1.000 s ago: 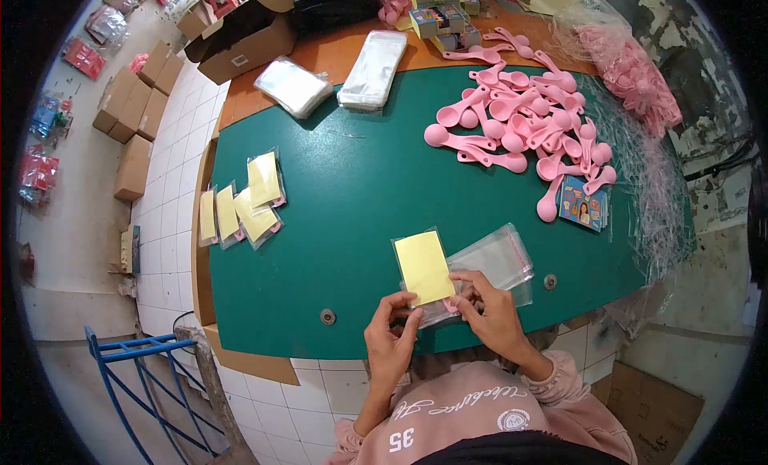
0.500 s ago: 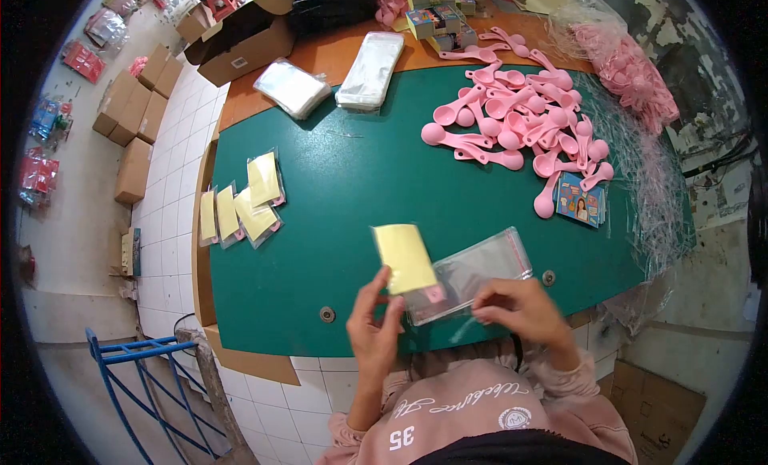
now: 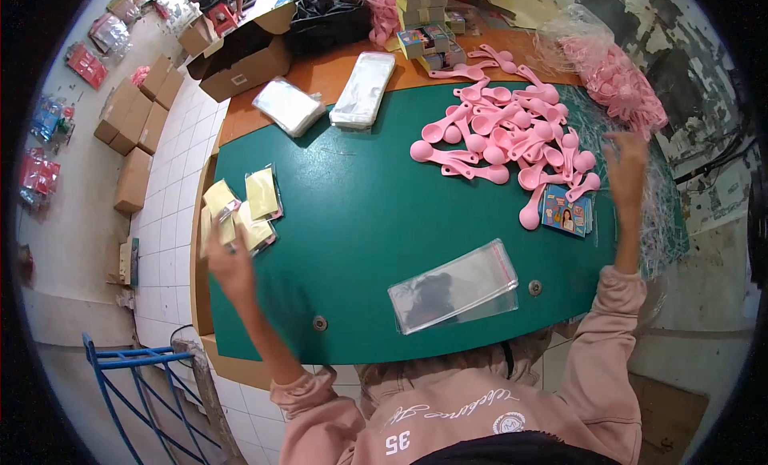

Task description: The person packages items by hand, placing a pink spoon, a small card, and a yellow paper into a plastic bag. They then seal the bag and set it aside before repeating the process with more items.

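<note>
My left hand (image 3: 230, 265) is blurred over the left side of the green table, at the near edge of a group of yellow-backed clear packets (image 3: 262, 194); its fingers are smeared, so any hold is unclear. At the far right, my right hand (image 3: 628, 165) is raised beside the crumpled clear plastic (image 3: 660, 201), fingers apart, with nothing visible in them. Flat clear bags (image 3: 456, 287) lie in front of me, untouched. Pink spoons (image 3: 512, 129) are heaped at the back right, next to a small stack of blue printed cards (image 3: 566, 210).
Two stacks of clear bags (image 3: 362, 90) lie at the back of the green table (image 3: 336, 225). Behind are an open cardboard box (image 3: 248, 65), bundled cards (image 3: 424, 41) and a bag of pink items (image 3: 616, 85). A blue metal frame (image 3: 140, 357) stands at lower left.
My left hand has moved left from the bags to the packets, where another yellow-backed packet now shows. My right hand has moved away from the bags, right and up.
</note>
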Demonstrator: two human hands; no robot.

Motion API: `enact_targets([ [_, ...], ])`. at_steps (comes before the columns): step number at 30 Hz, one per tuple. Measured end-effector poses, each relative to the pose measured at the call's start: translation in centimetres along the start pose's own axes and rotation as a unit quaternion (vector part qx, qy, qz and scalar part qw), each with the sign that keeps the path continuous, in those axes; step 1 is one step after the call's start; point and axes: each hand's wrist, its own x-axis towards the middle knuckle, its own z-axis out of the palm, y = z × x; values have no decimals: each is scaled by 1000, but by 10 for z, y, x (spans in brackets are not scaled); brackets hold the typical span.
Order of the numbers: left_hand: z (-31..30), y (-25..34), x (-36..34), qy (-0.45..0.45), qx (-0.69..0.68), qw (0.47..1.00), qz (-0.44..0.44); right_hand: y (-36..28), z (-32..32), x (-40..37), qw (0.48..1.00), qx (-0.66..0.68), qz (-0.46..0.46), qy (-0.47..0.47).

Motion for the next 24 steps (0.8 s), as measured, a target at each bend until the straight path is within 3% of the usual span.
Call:
enact_targets([
  [1,11,29,-14,-64,-70,995,-26,-31,9,-5,981,188,-4,-47],
  [2,23,65,-34,-137,-102,985,15,-56,25,-10,956,261,-31,-132],
  [3,38,86,-48,-209,-119,961,140,-83,37,-13,917,332,-58,-214],
  [4,54,107,-66,-279,-160,920,226,-116,41,-13,910,306,-109,-257],
  [6,84,139,-111,-379,-151,868,285,-153,75,-20,922,237,-296,-82],
  [7,90,153,-126,-383,-128,864,299,-162,83,-21,921,237,-299,-80],
  [9,94,157,-129,-386,-102,862,314,-175,91,-25,946,55,-283,-147],
  [10,98,154,-124,-444,-152,841,270,-175,94,-26,946,56,-285,-145],
  [11,101,152,-120,-498,-201,813,224,-171,95,-28,954,105,-250,-129],
  [13,106,140,-111,-522,-240,794,198,-167,82,-30,953,201,-222,-57],
  [14,107,135,-107,-548,-278,770,172,-167,67,-30,953,199,-221,-59],
  [16,99,136,-99,-556,-309,758,145,-164,38,-32,922,344,-106,-140],
  [20,96,132,-90,-567,-291,759,135,-148,9,-55,909,405,-42,-82],
  [22,100,129,-92,-577,-363,729,59,-144,-2,-68,855,497,94,-117],
  [23,104,127,-94,-578,-363,728,58,-143,-2,-74,856,497,101,-99],
  [24,108,125,-97,-582,-426,693,12,-146,-4,-77,856,496,103,-99],
])
